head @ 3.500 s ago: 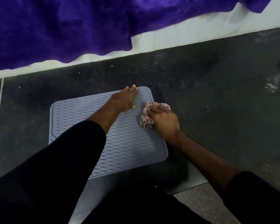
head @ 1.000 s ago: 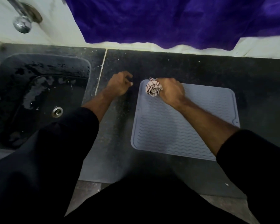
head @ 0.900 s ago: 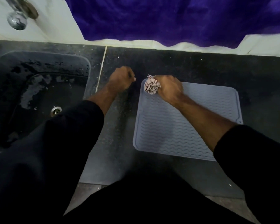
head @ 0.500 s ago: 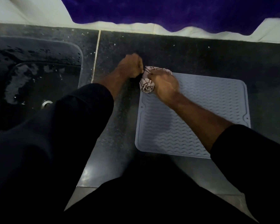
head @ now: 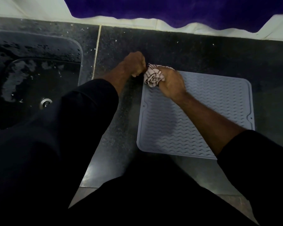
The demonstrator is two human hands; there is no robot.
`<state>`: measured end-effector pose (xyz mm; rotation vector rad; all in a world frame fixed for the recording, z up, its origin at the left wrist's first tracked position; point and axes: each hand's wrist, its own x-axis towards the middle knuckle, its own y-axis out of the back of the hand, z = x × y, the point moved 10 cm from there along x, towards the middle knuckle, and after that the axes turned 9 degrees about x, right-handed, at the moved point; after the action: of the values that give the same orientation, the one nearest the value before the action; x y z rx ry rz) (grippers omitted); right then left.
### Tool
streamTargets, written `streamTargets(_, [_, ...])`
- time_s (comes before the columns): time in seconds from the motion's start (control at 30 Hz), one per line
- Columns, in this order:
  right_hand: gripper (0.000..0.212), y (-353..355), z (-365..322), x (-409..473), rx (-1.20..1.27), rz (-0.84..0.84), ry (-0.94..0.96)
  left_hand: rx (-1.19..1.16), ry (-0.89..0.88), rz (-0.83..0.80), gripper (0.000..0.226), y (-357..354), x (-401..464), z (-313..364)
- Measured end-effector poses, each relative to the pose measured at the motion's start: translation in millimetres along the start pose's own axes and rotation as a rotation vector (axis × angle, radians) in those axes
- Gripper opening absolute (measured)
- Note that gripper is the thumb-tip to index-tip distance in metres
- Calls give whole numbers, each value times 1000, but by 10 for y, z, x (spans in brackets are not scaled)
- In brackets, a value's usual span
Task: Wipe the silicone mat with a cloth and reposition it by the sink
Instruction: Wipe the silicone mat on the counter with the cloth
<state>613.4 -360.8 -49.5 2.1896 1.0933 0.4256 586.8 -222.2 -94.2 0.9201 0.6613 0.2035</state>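
Observation:
A pale grey silicone mat (head: 207, 115) with wavy ridges lies flat on the dark counter, right of the sink (head: 39, 51). My right hand (head: 171, 84) presses a bunched white cloth with dark lines (head: 153, 76) onto the mat's far left corner. My left hand (head: 134, 64) is a closed fist on the counter just left of that corner, its knuckles touching the cloth. The cloth hides the corner itself, and I see nothing held in the left fist. Black sleeves cover both forearms.
The black sink basin is wet, with a metal drain (head: 46, 102) near its front. A pale seam (head: 96, 51) in the counter runs between sink and mat. A purple fabric (head: 178, 8) hangs over the white wall at the back.
My left fist has slid right across the counter until it meets the cloth. My right hand has kept the cloth at the mat's far left corner. The view has tilted down, losing the tap.

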Motion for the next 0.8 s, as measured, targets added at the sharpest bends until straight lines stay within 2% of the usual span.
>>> streamTargets(0.13, [40,-107,56,19,-150,-73,-7,-17,29,-29,8,-11,9,1])
streamTargets(0.27, [38,-248,-124,-104,-336,-188,73,-14,54,-41,11,-1,40,3])
streamTargets(0.5, [50,-515,-178,-865,-476,-398,202,-61,60,-106,33,-31,40,41])
streamTargets(0.67, [43,-520,-272,-771,-466,-362,184,-50,73,-97,34,-32,-19,68])
streamTargets(0.73, [42,-591,-357,-921,-483,-363,187,-44,68,-88,37,-23,-66,85])
streamTargets(0.8, [37,-554,-491,-1169,-474,-294,232,-28,64,-75,36,-10,-90,97])
